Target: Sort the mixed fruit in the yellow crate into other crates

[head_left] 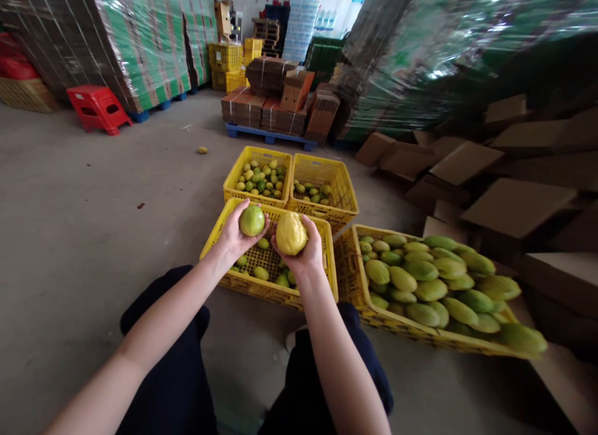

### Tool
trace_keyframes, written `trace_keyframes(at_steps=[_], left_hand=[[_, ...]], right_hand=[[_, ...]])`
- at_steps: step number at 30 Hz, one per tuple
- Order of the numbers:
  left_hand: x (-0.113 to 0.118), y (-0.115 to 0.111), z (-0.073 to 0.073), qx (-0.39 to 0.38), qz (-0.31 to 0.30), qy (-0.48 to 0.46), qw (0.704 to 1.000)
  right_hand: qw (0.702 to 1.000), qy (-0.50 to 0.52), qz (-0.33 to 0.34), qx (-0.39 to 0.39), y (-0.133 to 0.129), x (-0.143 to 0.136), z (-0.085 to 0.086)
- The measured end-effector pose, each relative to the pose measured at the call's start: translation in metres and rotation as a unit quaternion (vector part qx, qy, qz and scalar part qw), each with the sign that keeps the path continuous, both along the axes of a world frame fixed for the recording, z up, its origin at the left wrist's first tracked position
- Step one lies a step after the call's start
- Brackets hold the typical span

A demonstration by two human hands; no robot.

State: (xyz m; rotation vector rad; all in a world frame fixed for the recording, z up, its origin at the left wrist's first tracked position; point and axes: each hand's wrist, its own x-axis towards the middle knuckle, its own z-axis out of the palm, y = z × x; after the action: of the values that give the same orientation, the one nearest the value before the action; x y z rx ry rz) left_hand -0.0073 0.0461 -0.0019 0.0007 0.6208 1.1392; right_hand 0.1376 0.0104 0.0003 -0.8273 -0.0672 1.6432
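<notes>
Head view, centre of the frame: the left hand has its grip curled part-way round a round green fruit, with digits showing at both sides and the upper face uncovered. Just beside it, the right hand has its grip spread wider round a larger, lumpy yellow fruit, cupping it from below and from the right. The two fruits are held near each other without touching, above a yellow crate at the centre of the frame, in which a few loose green and yellow fruits lie. Directly above that in the frame stand two more yellow crates side by side: the left one holds many green and yellow fruits, the right one fewer. At the right of the frame, a fourth yellow crate is heaped with long green-yellow fruits. Open cardboard cartons lie in a pile at the right edge. Bundled cardboard sits on a blue pallet at the upper centre, between tall wrapped stacks at the upper left and upper right. A red stool stands on the floor at the upper left.
</notes>
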Motion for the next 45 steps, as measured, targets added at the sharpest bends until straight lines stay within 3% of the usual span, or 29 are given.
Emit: trace_keyframes(at_steps=[3,6,12,17,24,28,34,37,45], left_hand=[[0.000,-0.002,0.002,-0.015,0.011,-0.012,1.000],[0.000,-0.003,0.005,-0.026,0.001,-0.024,0.999],[0.000,-0.001,0.004,0.005,-0.018,-0.011,1.000],[-0.003,0.001,0.001,0.017,0.051,-0.002,0.999],[-0.002,0.000,0.002,0.013,0.010,-0.022,1.000],[0.000,0.003,0.000,0.001,0.048,-0.021,0.999],[-0.001,0.004,-0.004,-0.015,0.074,0.005,0.997],[-0.001,0.002,0.001,-0.009,0.098,0.012,0.995],[-0.001,-0.003,0.011,-0.001,0.057,-0.048,0.997]], right_hand=[[1.000,-0.006,-0.019,0.008,-0.003,-0.001,0.007],[1.000,-0.006,0.006,-0.004,-0.003,-0.001,0.010],[0.998,0.046,0.053,0.007,0.001,0.001,0.002],[0.999,0.036,-0.010,-0.011,0.000,0.003,0.001],[0.998,0.040,0.001,0.049,0.000,-0.001,0.001],[0.999,0.043,0.011,0.019,0.000,-0.002,0.000],[0.996,0.033,-0.080,0.019,0.001,-0.001,0.001],[0.996,0.047,-0.077,0.021,0.002,0.000,0.000],[0.991,0.094,-0.093,0.022,0.003,0.006,-0.001]])
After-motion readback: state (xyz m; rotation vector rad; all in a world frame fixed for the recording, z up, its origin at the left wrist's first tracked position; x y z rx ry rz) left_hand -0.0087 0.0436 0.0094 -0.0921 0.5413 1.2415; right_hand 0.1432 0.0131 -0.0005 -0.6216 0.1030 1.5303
